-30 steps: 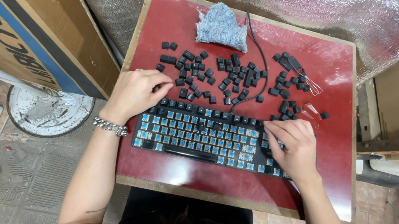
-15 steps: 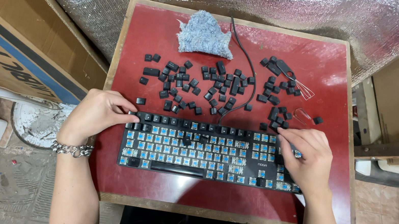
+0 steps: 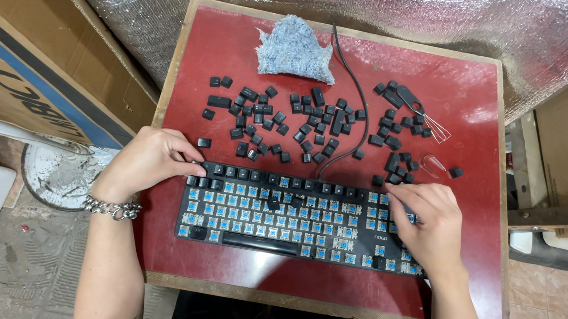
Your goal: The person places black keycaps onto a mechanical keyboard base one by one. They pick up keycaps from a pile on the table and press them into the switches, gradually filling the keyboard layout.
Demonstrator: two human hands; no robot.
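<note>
A black keyboard (image 3: 291,215) with most caps off and blue switches showing lies on the red table (image 3: 482,98). My left hand (image 3: 149,158) rests on its upper left corner, fingers curled over the edge. My right hand (image 3: 426,218) covers the right end, fingertips at the top right keys. Several loose black keycaps (image 3: 282,119) are scattered above the keyboard. Its black cable (image 3: 354,96) runs up through them.
A crumpled blue-grey cloth (image 3: 294,51) lies at the table's back edge. A wire keycap puller (image 3: 438,128) sits among caps at the right. Silver foil sheeting (image 3: 463,22) lies behind; cardboard boxes (image 3: 22,37) stand on both sides.
The view has shifted, so the table sits lower and more centred in frame. Both hands stay at the keyboard's ends; the right hand has moved up towards the top right keys.
</note>
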